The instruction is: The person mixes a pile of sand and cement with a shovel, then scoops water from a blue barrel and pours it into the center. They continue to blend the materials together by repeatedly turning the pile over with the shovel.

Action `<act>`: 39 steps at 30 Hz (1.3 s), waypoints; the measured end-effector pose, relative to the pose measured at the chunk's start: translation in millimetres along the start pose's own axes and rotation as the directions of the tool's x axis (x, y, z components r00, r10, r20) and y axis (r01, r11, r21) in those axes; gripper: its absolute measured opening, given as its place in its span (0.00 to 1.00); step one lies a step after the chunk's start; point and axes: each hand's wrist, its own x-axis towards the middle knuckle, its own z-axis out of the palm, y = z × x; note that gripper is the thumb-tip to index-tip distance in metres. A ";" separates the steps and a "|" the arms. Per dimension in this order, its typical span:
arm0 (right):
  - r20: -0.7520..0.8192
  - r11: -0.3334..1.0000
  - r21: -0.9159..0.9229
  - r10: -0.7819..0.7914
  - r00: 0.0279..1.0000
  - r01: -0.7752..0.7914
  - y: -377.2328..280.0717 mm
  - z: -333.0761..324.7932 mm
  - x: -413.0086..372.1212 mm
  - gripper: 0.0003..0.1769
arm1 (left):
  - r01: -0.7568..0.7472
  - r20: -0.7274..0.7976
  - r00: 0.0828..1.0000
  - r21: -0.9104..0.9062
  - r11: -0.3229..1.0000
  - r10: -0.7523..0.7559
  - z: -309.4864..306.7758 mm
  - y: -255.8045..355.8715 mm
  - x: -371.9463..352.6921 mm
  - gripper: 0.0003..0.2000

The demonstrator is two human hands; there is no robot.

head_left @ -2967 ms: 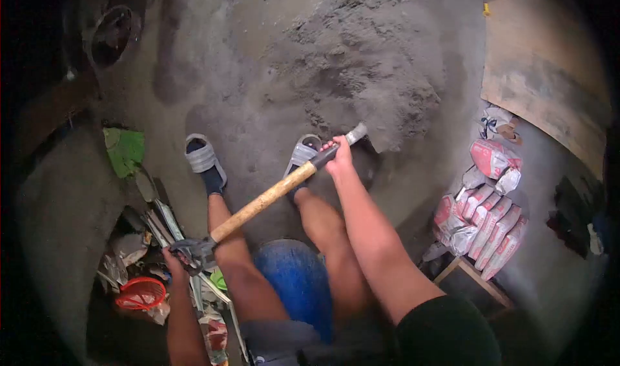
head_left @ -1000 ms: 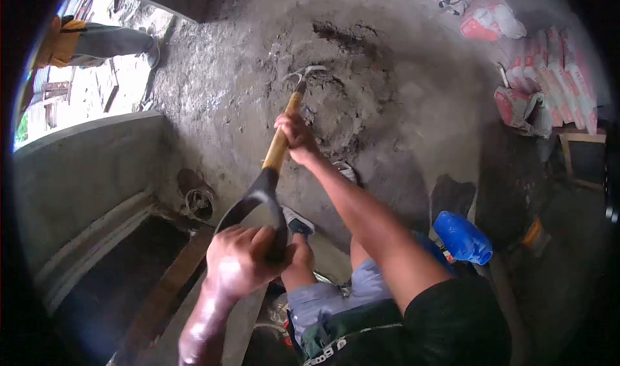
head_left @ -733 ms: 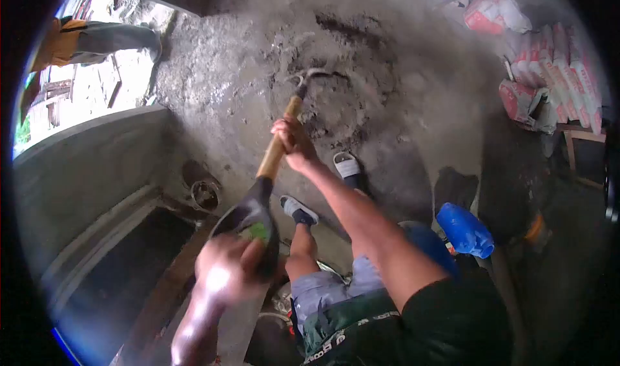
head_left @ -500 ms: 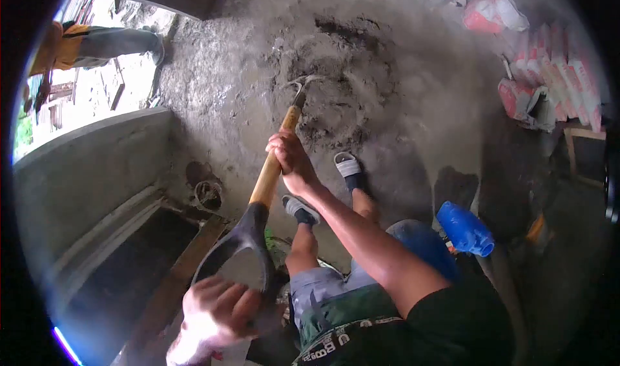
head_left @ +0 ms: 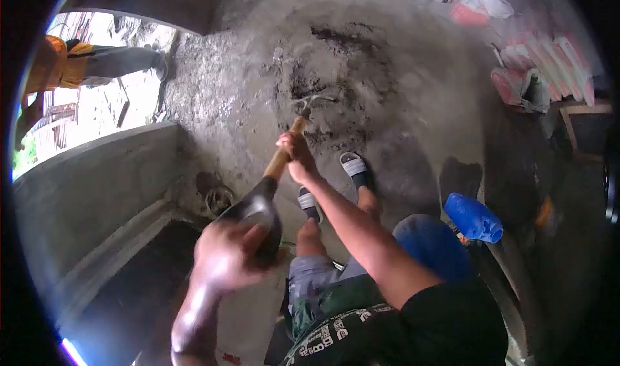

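Note:
A shovel with a wooden shaft (head_left: 276, 164) and a black D-shaped handle reaches away from my body. My left hand (head_left: 232, 253) is wrapped round the black handle, slightly blurred. Farther along, my right hand (head_left: 298, 154) grips the wooden shaft. The shovel's metal head (head_left: 306, 106) rests at the near part of a patch of wet grey mortar (head_left: 345, 75) on the floor; the blade's lower part is hidden.
Another person in orange and grey (head_left: 106, 63) is at the upper left, beyond a low concrete wall (head_left: 97, 182). Red and white sacks (head_left: 549, 65) lie at the upper right. A blue plastic container (head_left: 473, 218) is near my right side.
My left hand has moved forward and up in view with the handle. The shovel's head sits slightly lower in view, nearer my feet. Both hands keep their hold.

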 end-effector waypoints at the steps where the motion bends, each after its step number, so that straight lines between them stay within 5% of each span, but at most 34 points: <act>1: 0.068 0.993 -0.096 -0.056 0.996 0.063 38.5 12.6 -18.1 0.05 | -0.007 0.038 0.999 -0.024 1.000 0.008 28.2 -18.8 2.2 0.16; 3: 0.089 0.853 0.427 0.289 0.953 -0.298 38.0 27.9 -22.8 0.05 | -0.069 -0.132 0.989 0.012 0.998 0.070 38.2 -24.4 -11.4 0.16; 5: 0.092 0.839 0.449 0.300 0.949 -0.309 48.6 48.3 -40.5 0.09 | -0.050 -0.091 0.994 0.034 0.998 0.053 46.6 -35.7 -39.8 0.16; 6: 0.211 0.761 0.467 0.400 0.892 -0.451 2.6 31.1 -37.6 0.11 | -0.080 -0.089 0.993 0.027 0.996 0.082 49.3 -33.0 -60.5 0.16; 9: 0.118 0.905 0.326 0.248 0.962 -0.273 -0.2 57.0 -74.5 0.12 | -0.172 -0.171 0.971 -0.005 0.985 0.169 42.9 -27.5 -117.1 0.17; 11: 0.076 0.821 0.496 0.282 0.956 -0.282 -40.4 65.6 -78.6 0.12 | -0.165 -0.135 0.977 0.005 0.986 0.164 19.2 -21.4 -151.4 0.16; 13: -0.034 0.977 0.206 -0.041 0.999 0.047 -70.6 60.7 -79.2 0.11 | -0.183 -0.106 0.977 0.002 0.983 0.183 -2.4 -17.4 -165.4 0.16; 14: 0.075 0.979 0.174 0.098 0.992 -0.110 -76.9 50.4 -79.8 0.12 | -0.192 -0.068 0.979 -0.007 0.981 0.191 -9.5 -17.0 -165.8 0.17; 15: 0.057 0.981 0.160 0.101 0.993 -0.108 -83.9 36.1 -91.5 0.12 | -0.166 0.075 0.984 0.074 0.983 0.161 -7.2 -23.1 -159.3 0.17; 17: 0.089 0.915 -0.332 0.272 0.958 -0.229 -107.9 -0.9 -125.7 0.20 | -0.144 0.082 0.988 0.246 0.959 0.127 16.2 -48.7 -136.6 0.18; 19: 0.106 0.863 -0.220 0.485 0.868 -0.455 -154.6 -66.8 -174.2 0.26 | -0.219 -0.001 0.976 0.033 0.975 0.219 45.5 -71.3 -119.5 0.20; 20: 0.100 0.801 -0.344 0.550 0.829 -0.489 -181.2 -107.0 -203.1 0.27 | -0.215 0.031 0.977 0.086 0.973 0.213 45.2 -70.0 -122.7 0.18; 21: 0.020 0.616 -0.418 0.741 0.671 -0.668 -228.4 -140.0 -229.1 0.27 | -0.238 0.039 0.971 0.083 0.968 0.235 49.5 -71.0 -131.4 0.18; 23: -0.070 0.550 -0.516 0.737 0.672 -0.657 -231.9 -209.8 -330.3 0.26 | -0.193 0.113 0.978 0.173 0.966 0.175 59.3 -67.3 -144.6 0.18; 24: -0.122 0.408 -0.425 0.859 0.497 -0.808 -288.5 -237.2 -339.2 0.24 | -0.109 0.146 0.986 0.195 0.975 0.082 65.8 -56.2 -156.2 0.18; 25: -0.191 0.473 -0.580 0.713 0.675 -0.663 -290.1 -264.5 -398.6 0.20 | -0.130 0.136 0.985 0.203 0.971 0.103 79.2 -47.9 -169.5 0.18; 27: -0.288 0.429 -0.571 0.693 0.661 -0.700 -341.1 -306.8 -452.0 0.17 | -0.099 0.131 0.989 0.244 0.965 0.068 114.6 -39.9 -196.6 0.23; 29: -0.437 0.439 -0.619 0.496 0.750 -0.651 -358.6 -341.5 -508.7 0.14 | -0.054 0.182 0.983 0.183 0.982 0.020 153.2 -27.7 -219.3 0.23; 31: -0.667 0.302 -0.431 0.529 0.525 -0.851 -386.2 -369.7 -528.6 0.12 | -0.020 0.240 0.971 0.135 0.991 -0.014 184.5 -17.0 -238.9 0.23; 32: -0.683 0.299 -0.405 0.529 0.503 -0.864 -388.9 -376.4 -539.1 0.12 | -0.060 0.255 0.966 0.095 0.994 0.034 198.0 -12.2 -245.5 0.22; 33: -0.787 0.376 -0.273 0.441 0.431 -0.885 -392.3 -385.0 -551.0 0.11 | -0.120 0.275 0.956 0.054 0.991 0.101 207.8 -2.3 -244.9 0.21; 34: -0.885 0.451 -0.143 0.340 0.318 -0.881 -398.0 -399.4 -570.0 0.10 | -0.066 0.292 0.956 0.166 0.984 0.015 196.4 22.5 -242.6 0.23; 37: -0.861 0.254 -0.327 0.318 0.398 -0.910 -356.1 -449.0 -682.5 0.10 | 0.011 0.247 0.966 0.245 0.970 -0.073 156.1 99.6 -228.8 0.24; 39: -0.844 0.196 -0.292 0.407 0.349 -0.936 -351.7 -479.7 -741.0 0.10 | -0.072 0.077 0.995 0.128 0.989 0.062 145.7 145.2 -223.6 0.19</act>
